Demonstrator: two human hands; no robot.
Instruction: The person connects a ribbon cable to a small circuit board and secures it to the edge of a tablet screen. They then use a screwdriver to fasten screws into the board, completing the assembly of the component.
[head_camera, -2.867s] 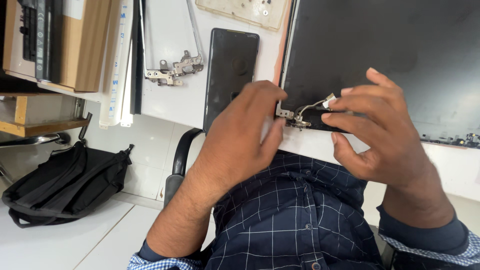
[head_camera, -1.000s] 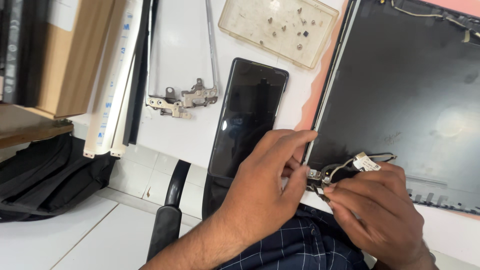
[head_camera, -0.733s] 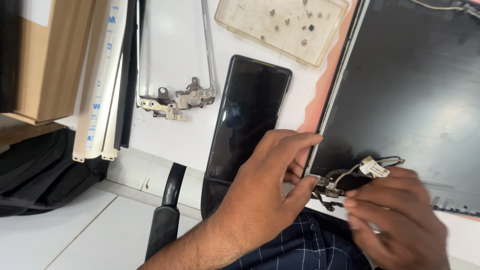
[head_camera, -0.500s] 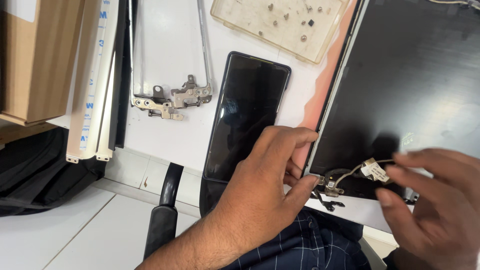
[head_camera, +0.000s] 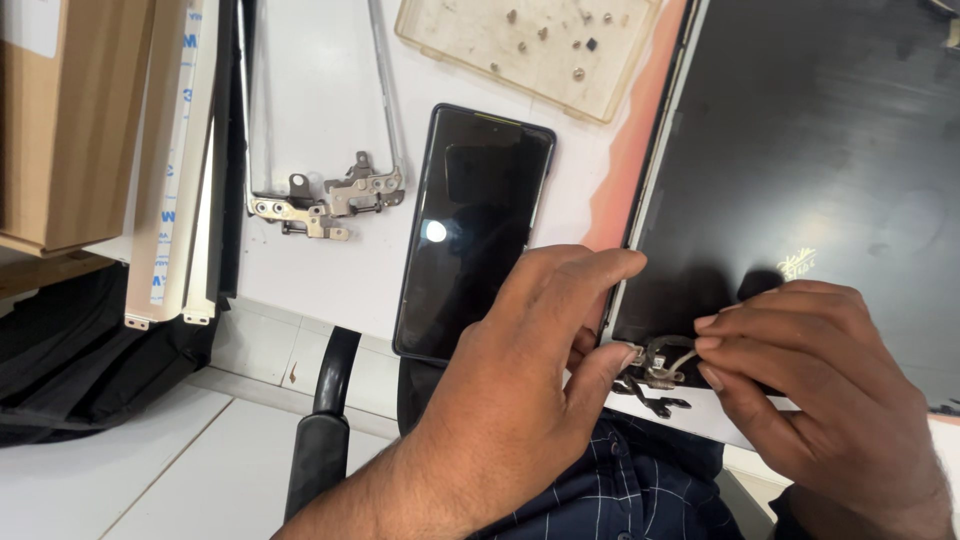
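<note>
**Both hands at the panel's hinge corner**

The right hand (head_camera: 820, 390) pinches a thin pale cable (head_camera: 683, 357) at the metal hinge (head_camera: 650, 378). The left hand (head_camera: 520, 370) presses thumb and fingers together on that hinge, at the dark panel's (head_camera: 820, 170) near corner. A phone (head_camera: 470, 230), loose hinge brackets (head_camera: 325, 200) and a screw tray (head_camera: 530, 45) lie on the white bench (head_camera: 310, 90).

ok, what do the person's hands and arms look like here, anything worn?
Both are bare: no gloves, rings, watch or bands in view. The left hand leads into a bare forearm with dark hair, and no sleeve shows on it. The right hand is cut off near the wrist by the frame edge, so any cuff is out of sight. Fingernails are short. Below them shows a dark navy shirt with a thin pale check.
</note>
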